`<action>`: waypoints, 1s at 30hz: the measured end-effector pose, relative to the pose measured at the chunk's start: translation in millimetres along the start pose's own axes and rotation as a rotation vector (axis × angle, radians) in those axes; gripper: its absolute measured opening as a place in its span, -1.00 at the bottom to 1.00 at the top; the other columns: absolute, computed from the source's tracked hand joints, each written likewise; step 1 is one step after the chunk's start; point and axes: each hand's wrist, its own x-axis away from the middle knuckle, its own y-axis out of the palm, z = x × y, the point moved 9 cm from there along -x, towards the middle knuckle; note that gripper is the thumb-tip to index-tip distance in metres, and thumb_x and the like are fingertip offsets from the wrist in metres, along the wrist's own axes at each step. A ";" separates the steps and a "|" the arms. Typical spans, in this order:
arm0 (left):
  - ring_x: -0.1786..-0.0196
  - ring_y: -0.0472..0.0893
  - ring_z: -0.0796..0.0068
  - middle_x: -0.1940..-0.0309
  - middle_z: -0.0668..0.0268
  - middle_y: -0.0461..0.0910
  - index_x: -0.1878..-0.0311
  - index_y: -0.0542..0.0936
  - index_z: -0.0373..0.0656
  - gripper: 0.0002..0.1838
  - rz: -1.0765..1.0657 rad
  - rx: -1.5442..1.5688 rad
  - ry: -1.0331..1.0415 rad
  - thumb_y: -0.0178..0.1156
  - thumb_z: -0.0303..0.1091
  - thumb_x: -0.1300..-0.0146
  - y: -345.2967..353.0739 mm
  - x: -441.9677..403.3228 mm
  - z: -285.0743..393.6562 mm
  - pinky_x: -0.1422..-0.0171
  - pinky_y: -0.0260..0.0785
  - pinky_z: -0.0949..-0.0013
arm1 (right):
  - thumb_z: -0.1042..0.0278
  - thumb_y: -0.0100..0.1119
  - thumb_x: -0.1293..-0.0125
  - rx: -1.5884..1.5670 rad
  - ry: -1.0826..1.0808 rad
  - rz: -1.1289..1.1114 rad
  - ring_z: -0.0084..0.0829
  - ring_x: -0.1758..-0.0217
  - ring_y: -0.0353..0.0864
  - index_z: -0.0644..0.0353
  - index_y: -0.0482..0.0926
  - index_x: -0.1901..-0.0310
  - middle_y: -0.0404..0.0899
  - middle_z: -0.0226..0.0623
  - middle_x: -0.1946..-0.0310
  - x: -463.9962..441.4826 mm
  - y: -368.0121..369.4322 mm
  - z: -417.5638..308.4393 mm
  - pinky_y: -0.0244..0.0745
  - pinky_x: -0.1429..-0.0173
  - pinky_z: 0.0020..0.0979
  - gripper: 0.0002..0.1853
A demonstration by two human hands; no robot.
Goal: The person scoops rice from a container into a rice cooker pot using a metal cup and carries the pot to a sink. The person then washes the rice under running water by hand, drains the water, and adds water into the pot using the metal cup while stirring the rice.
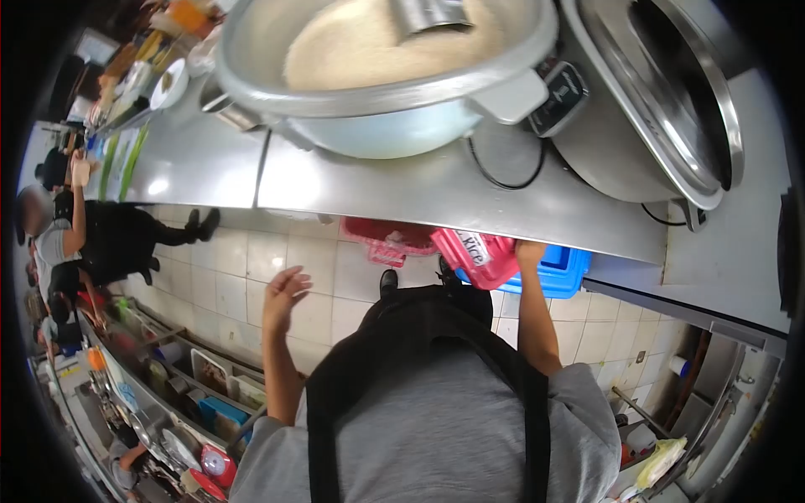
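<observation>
My right hand is closed on the edge of a pink-red lid with a paper label reading "Rice", tilted at the counter's front edge. Below it is a blue container. My left hand is in the air over the tiled floor, fingers apart, holding nothing. A red basket is partly hidden under the counter. On the counter stands a large grey tub of rice grains with a metal scoop in it.
A large metal pot stands right of the tub on the steel counter. A small black device with a cable sits between them. Several people, one a co-worker, are at the left. Shelves with trays are lower left.
</observation>
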 end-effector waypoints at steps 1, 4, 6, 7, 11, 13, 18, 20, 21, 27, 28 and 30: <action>0.26 0.51 0.49 0.31 0.29 0.50 0.07 0.40 -0.23 -0.72 -0.041 -0.020 -0.020 0.03 -0.36 -0.14 -7.1 -5.5 -14.2 0.15 0.36 0.45 | 0.12 -0.08 -0.12 0.042 -0.162 0.108 -0.12 0.06 0.40 0.17 0.48 0.15 0.47 -0.12 0.16 7.2 3.2 -37.3 0.29 0.00 -0.28 -0.65; 0.27 0.51 0.50 0.31 0.26 0.51 0.07 0.41 -0.24 -0.70 -0.048 -0.093 -0.015 0.05 -0.34 -0.13 -38.1 0.0 -38.4 0.18 0.34 0.50 | 0.18 -0.07 -0.09 0.066 -0.164 0.027 -0.11 0.08 0.41 0.16 0.49 0.18 0.47 -0.09 0.18 28.9 66.4 -97.5 0.28 0.01 -0.24 -0.68; 0.27 0.51 0.51 0.31 0.26 0.51 0.08 0.42 -0.25 -0.68 -0.023 -0.108 -0.012 0.08 -0.32 -0.10 -68.6 8.4 -48.0 0.20 0.33 0.53 | 0.19 -0.07 -0.08 0.209 -0.186 -0.125 -0.11 0.10 0.41 0.17 0.49 0.19 0.47 -0.08 0.20 39.7 122.3 -128.2 0.28 0.01 -0.23 -0.68; 0.27 0.51 0.52 0.31 0.26 0.51 0.08 0.41 -0.25 -0.68 0.009 -0.114 -0.031 0.08 -0.32 -0.11 -90.5 14.3 -57.9 0.21 0.32 0.53 | 0.19 -0.07 -0.08 0.249 -0.202 -0.206 -0.11 0.10 0.42 0.17 0.49 0.19 0.47 -0.08 0.20 45.7 149.5 -140.4 0.28 0.01 -0.23 -0.68; 0.29 0.51 0.54 0.33 0.28 0.51 0.08 0.41 -0.26 -0.68 0.191 -0.195 -0.070 0.06 -0.33 -0.11 -170.5 44.0 -82.7 0.24 0.31 0.52 | 0.19 -0.07 -0.07 0.313 -0.199 -0.443 -0.11 0.11 0.42 0.17 0.49 0.19 0.47 -0.07 0.20 60.1 241.1 -163.0 0.28 0.02 -0.22 -0.68; 0.31 0.51 0.55 0.35 0.29 0.51 0.08 0.42 -0.26 -0.68 0.251 -0.193 -0.114 0.06 -0.33 -0.11 -200.5 58.5 -93.6 0.25 0.31 0.52 | 0.19 -0.07 -0.07 0.353 -0.166 -0.541 -0.11 0.12 0.42 0.17 0.49 0.19 0.48 -0.07 0.21 64.9 272.7 -154.4 0.28 0.02 -0.21 -0.68; 0.30 0.51 0.57 0.34 0.33 0.51 0.05 0.40 -0.23 -0.68 0.290 -0.252 -0.181 0.04 -0.33 -0.12 -228.0 53.0 -99.4 0.27 0.30 0.56 | 0.18 -0.07 -0.06 0.196 -0.220 -0.765 -0.12 0.13 0.43 0.17 0.49 0.19 0.48 -0.06 0.21 93.5 280.8 -146.0 0.28 0.03 -0.21 -0.67; 0.31 0.50 0.58 0.35 0.34 0.51 0.07 0.41 -0.23 -0.69 0.217 -0.268 -0.040 0.05 -0.33 -0.12 -213.8 18.3 -64.4 0.27 0.29 0.57 | 0.19 -0.02 -0.08 0.330 -0.403 -0.925 -0.14 0.15 0.44 0.21 0.51 0.23 0.47 -0.03 0.21 128.5 232.9 -195.7 0.30 0.02 -0.24 -0.69; 0.31 0.49 0.60 0.36 0.36 0.50 0.09 0.43 -0.23 -0.71 0.182 -0.287 0.071 0.05 -0.33 -0.12 -200.6 3.2 -37.9 0.27 0.28 0.58 | 0.23 0.09 -0.07 -0.243 -0.166 -0.986 -0.28 0.15 0.47 0.27 0.52 0.24 0.50 -0.05 0.24 132.5 175.0 -239.4 0.33 0.03 -0.34 -0.70; -0.01 0.37 0.47 0.07 0.19 0.41 0.01 0.37 -0.29 -0.66 0.321 -0.549 0.974 0.04 -0.44 -0.12 -82.6 5.4 278.6 -0.04 0.22 0.45 | 0.49 0.01 -0.14 -0.961 -0.389 -0.385 -0.59 0.22 0.42 0.29 0.48 0.24 0.49 -0.36 0.33 -7.9 -178.1 -429.5 0.31 0.09 -0.54 -0.84; -0.02 0.35 0.45 0.05 0.18 0.39 0.00 0.35 -0.28 -0.64 0.394 -0.429 1.071 0.05 -0.41 -0.12 -72.6 8.1 315.0 -0.05 0.22 0.41 | 0.53 -0.03 -0.14 -0.960 -0.485 0.045 -0.56 0.24 0.42 0.29 0.46 0.21 0.47 -0.33 0.30 -33.0 -229.5 -433.6 0.32 0.13 -0.54 -0.82; -0.12 0.26 0.35 -0.07 0.12 0.26 -0.03 0.33 -0.24 -0.62 0.449 -0.265 1.336 0.02 -0.33 -0.15 -30.0 28.2 372.9 -0.11 0.16 0.31 | 0.43 -0.13 -0.20 -0.783 -0.571 0.584 -0.44 0.18 0.40 0.27 0.46 0.19 0.43 -0.27 0.29 -47.1 -282.0 -449.4 0.26 0.06 -0.43 -0.80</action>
